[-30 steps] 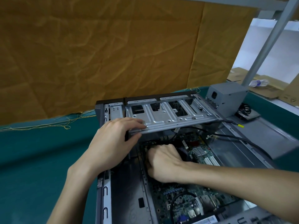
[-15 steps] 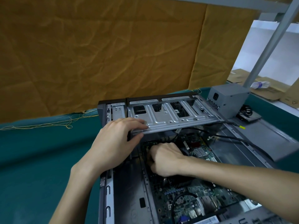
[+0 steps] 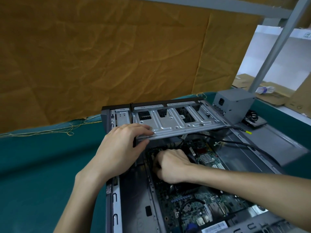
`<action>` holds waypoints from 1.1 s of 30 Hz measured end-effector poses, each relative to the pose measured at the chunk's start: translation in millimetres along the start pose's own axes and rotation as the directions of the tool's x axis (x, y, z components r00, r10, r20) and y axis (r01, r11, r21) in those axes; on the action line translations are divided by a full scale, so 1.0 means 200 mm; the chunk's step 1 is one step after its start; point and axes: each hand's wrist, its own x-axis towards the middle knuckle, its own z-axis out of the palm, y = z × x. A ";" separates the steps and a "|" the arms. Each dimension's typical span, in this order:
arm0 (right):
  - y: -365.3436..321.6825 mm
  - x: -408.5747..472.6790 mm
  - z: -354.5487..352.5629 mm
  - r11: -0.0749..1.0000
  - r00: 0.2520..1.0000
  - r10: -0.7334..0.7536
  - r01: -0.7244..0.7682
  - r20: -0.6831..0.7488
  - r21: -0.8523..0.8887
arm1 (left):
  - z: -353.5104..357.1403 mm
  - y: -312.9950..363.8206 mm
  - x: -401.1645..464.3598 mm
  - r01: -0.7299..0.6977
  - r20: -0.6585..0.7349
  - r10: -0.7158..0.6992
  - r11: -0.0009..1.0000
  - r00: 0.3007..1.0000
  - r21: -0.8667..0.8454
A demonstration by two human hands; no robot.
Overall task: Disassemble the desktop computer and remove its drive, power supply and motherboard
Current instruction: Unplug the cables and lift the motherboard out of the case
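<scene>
Holding steady: left hand [image 3: 121, 148] still grips drive cage [image 3: 176, 122] at 12 o'clock, right hand [image 3: 171, 163] stays curled on motherboard [image 3: 193, 204], grasp unclear.

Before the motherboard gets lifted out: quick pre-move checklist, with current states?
1. Drive cage swung up off the board: ok, left hand grips its front edge.
2. Power supply out of the case: ok, sits on the table beside it.
3. Black cable clear of the motherboard: not ok, it crosses over.
4. What the right hand holds, curled low on the board: cannot tell.
5. Board screws removed: cannot tell.
</scene>
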 end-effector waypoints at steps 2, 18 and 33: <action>0.00 0.00 0.01 1.000 1.000 -0.012 0.012 0.023 -0.003 | 0.00 0.00 0.00 0.001 -0.005 -0.001 1.000 1.000 -0.004; -0.01 -0.03 -0.08 0.983 0.999 0.019 -0.026 0.040 0.181 | 0.02 -0.01 0.00 -0.006 -0.030 0.006 1.000 1.000 -0.008; 0.05 0.02 -0.09 0.997 0.993 -0.072 0.074 -0.089 0.024 | 0.00 -0.01 0.00 0.009 -0.008 -0.009 1.000 1.000 -0.016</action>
